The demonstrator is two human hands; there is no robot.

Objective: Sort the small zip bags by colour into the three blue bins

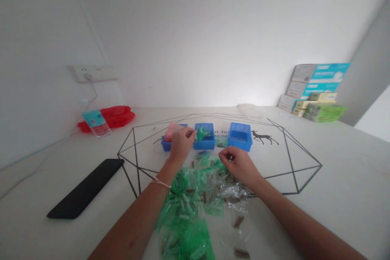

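Observation:
My left hand [182, 144] is raised between the left blue bin [166, 146] and the middle blue bin [204, 144], its fingers pinched at the middle bin's left edge. Whether anything sits in that pinch is too small to make out. Pink material [172, 130] fills the left bin, and green plastic bags [201, 133] lie in the middle one. My right hand [239, 163] is closed in front of the right blue bin [239, 142], with its fingertips over a pile of clear and green plastic packets [198, 187]. What it holds is hidden.
A black flat object [88, 189] lies at the left. Behind it are a red plastic bag [117, 117] and a blue-and-clear package [96, 122]. Stacked boxes [317, 89] stand at the back right. Small brown pieces [239, 222] lie on the white table [335, 207].

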